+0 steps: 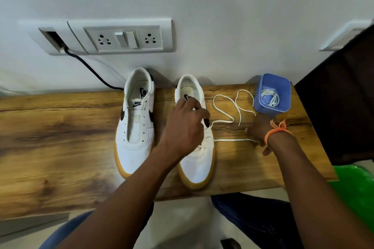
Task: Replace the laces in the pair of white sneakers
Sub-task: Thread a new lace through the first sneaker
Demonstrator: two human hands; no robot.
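Left hand (183, 127) fingers curl on the smooth white sneaker (195, 137); right hand (260, 131) pinches its flat lace (232, 140).

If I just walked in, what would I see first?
Two white sneakers stand side by side in the middle of the wooden table, toes toward the person. The left hand is on the right-hand sneaker, while the right hand pulls a white lace out sideways. A blue box with more laces sits at the table's far right.
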